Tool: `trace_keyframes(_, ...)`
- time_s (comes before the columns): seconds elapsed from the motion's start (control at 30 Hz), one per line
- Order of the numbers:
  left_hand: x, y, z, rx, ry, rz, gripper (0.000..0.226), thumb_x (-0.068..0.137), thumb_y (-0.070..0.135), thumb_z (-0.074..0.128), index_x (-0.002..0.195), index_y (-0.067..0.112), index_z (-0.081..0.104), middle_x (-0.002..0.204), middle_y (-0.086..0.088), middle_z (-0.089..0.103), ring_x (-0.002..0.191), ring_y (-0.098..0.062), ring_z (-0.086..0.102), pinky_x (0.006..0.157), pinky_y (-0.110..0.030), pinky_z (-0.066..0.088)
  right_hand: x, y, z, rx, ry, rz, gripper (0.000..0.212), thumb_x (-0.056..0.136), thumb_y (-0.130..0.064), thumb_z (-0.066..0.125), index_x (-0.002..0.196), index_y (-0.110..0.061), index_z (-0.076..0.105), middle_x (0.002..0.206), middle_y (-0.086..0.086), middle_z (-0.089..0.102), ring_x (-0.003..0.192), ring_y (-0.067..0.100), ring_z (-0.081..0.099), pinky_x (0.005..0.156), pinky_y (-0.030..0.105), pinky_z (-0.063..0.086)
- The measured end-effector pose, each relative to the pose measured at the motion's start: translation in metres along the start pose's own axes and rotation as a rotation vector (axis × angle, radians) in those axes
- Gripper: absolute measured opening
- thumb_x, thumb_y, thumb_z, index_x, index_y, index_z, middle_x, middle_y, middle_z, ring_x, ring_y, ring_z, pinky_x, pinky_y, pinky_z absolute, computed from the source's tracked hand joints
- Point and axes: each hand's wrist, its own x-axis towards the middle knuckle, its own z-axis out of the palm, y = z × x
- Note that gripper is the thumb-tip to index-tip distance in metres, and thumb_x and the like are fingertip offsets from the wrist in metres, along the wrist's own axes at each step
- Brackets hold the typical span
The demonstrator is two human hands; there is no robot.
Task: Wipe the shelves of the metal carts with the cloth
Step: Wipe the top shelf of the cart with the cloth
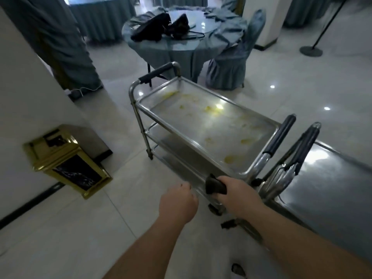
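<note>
While centred in the frame, the three-shelf metal cart [205, 125] is shown with yellow smears [211, 109] on its top shelf. A dark handle grip [215, 187] is clasped by the right hand [237, 190]; the left hand [178, 202] is loosely curled, holding nothing. A second cart [326, 178] is seen at lower right, a gold bin [66, 160] at left, a draped table [181, 37] at top.

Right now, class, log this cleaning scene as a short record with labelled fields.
Cart: three-shelf metal cart
Top shelf: top shelf with yellow stains
Right hand: right hand grips a dark object at the cart's near end; unclear what it is
Left hand: left hand holds nothing, fingers loosely curled
Second cart: second cart alongside, on the right
Bin: gold bin by the wall
</note>
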Motion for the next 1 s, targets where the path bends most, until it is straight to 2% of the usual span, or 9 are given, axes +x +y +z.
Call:
trace_keyframes(0.17,0.044,0.006,-0.043,-0.011,0.082,-0.037,0.042,0.105,0.047,0.041,0.137,0.024,0.055,0.135,-0.004,0.059,0.125,-0.029,0.056,0.1,-0.043,0.05,0.066,-0.022,-0.038,0.022,0.015,-0.085,0.027,0.09,-0.048,0.066,0.113,-0.034,0.064,0.098,-0.004,0.07,0.087,0.023,0.066,0.076,0.039,0.056)
trace_keyframes(0.37,0.093,0.012,-0.097,0.028,0.158,-0.105,0.04,0.106,0.047,0.039,0.136,0.025,0.053,0.135,-0.002,0.058,0.125,-0.028,0.056,0.1,-0.044,0.05,0.147,-0.041,-0.068,-0.026,-0.023,-0.213,0.02,0.092,-0.041,0.066,0.11,-0.033,0.064,0.095,-0.004,0.067,0.082,0.022,0.063,0.063,0.032,0.045)
trace_keyframes(0.53,0.125,-0.004,-0.128,0.016,0.194,-0.205,0.041,0.104,0.048,0.041,0.136,0.026,0.055,0.133,-0.003,0.059,0.123,-0.028,0.057,0.1,-0.044,0.05,0.209,-0.077,-0.075,-0.074,-0.09,-0.332,0.015,0.092,-0.039,0.064,0.105,-0.032,0.065,0.089,-0.005,0.068,0.081,0.02,0.066,0.075,0.039,0.058)
trace_keyframes(0.6,0.134,-0.02,-0.136,0.001,0.195,-0.238,0.039,0.104,0.048,0.042,0.135,0.026,0.055,0.133,-0.003,0.059,0.123,-0.027,0.057,0.1,-0.044,0.05,0.23,-0.095,-0.071,-0.079,-0.116,-0.377,0.012,0.093,-0.041,0.064,0.102,-0.033,0.063,0.086,-0.007,0.067,0.079,0.018,0.065,0.076,0.04,0.059)
trace_keyframes(0.73,0.157,-0.064,-0.152,-0.038,0.207,-0.283,0.039,0.106,0.045,0.041,0.135,0.025,0.056,0.133,-0.002,0.06,0.122,-0.027,0.057,0.1,-0.045,0.05,0.269,-0.138,-0.055,-0.132,-0.139,-0.444,0.02,0.092,-0.05,0.064,0.106,-0.036,0.061,0.083,-0.011,0.064,0.078,0.015,0.065,0.074,0.039,0.059)
trace_keyframes(0.83,0.182,-0.105,-0.168,-0.048,0.214,-0.295,0.038,0.106,0.045,0.041,0.135,0.025,0.056,0.13,-0.002,0.06,0.119,-0.026,0.058,0.098,-0.044,0.051,0.303,-0.174,-0.037,-0.151,-0.156,-0.46,0.022,0.093,-0.049,0.065,0.11,-0.035,0.063,0.083,-0.013,0.061,0.081,0.017,0.064,0.075,0.037,0.058)
trace_keyframes(1.0,0.229,-0.185,-0.205,-0.029,0.185,-0.211,0.039,0.105,0.046,0.043,0.135,0.024,0.055,0.129,-0.003,0.059,0.118,-0.026,0.057,0.098,-0.044,0.051,0.361,-0.241,-0.007,-0.127,-0.12,-0.384,0.02,0.093,-0.043,0.067,0.111,-0.035,0.064,0.086,-0.013,0.061,0.084,0.016,0.065,0.079,0.04,0.059)
